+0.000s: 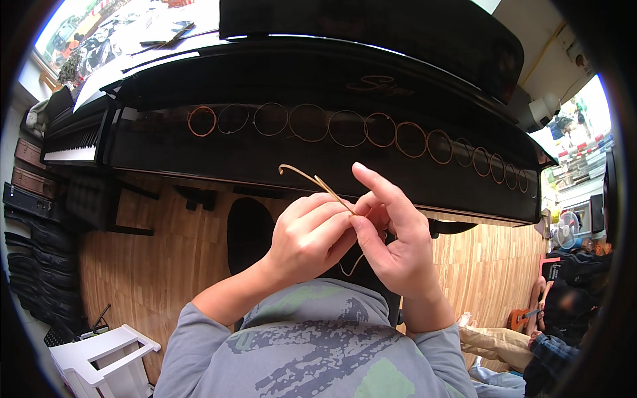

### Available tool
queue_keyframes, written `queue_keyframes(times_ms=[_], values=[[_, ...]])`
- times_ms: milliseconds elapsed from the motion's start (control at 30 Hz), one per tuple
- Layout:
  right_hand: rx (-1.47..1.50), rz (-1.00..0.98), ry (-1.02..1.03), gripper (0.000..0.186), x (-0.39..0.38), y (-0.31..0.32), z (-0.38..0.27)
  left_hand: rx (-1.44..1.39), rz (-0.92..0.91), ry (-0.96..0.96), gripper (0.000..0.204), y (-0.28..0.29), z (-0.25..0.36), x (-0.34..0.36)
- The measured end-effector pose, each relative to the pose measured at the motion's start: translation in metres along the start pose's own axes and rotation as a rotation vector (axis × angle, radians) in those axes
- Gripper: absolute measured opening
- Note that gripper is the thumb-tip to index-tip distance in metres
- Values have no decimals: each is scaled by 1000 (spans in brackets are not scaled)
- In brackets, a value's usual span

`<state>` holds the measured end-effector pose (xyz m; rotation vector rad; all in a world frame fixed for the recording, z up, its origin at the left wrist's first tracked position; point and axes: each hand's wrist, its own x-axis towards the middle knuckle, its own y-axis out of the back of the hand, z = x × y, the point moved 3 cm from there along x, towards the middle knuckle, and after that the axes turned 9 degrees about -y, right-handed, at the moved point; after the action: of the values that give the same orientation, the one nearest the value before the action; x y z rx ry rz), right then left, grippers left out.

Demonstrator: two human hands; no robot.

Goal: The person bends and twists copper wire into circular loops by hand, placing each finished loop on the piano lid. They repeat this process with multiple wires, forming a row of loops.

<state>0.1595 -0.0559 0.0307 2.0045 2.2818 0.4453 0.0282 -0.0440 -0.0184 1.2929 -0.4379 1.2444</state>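
Observation:
In front of my chest, both hands are closed on a brass-coloured wound string (332,194), seemingly looped into a coil. My left hand (306,229) curls around it, its fingertips partly hidden behind my right. With thumb and fingers my right hand (401,242) pinches the string, its index finger stretched upward. A hooked end sticks out to the upper left, and a thin loop hangs below. Beyond my hands, several coiled strings lie in a row along the black piano (318,79). The leftmost coil (202,135) is copper-coloured; others look silvery or bronze.
A black seat (247,229) is below the piano's front edge. At left stand a keyboard instrument (71,154) and several black cases (40,259); a white stand (99,371) is lower left. People sit at lower right beside a small orange guitar (519,319). A fan (568,229) stands behind them.

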Motion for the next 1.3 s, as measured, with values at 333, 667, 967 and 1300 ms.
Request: queue_keyframes(times_ms=[333, 667, 967, 1300], values=[[-223, 248, 270, 19, -3, -3, 6, -310, 125, 357, 10, 14, -3, -2], [-32, 152, 168, 19, -7, -5, 26, -754, 292, 656, 8, 12, -9, -10], [-148, 186, 271, 27, -10, -14, 26, -1047, 391, 806, 15, 10, -13, -16], [-102, -12, 267, 18, -5, -4, 35, -1331, 481, 776, 11, 13, -8, -17]])
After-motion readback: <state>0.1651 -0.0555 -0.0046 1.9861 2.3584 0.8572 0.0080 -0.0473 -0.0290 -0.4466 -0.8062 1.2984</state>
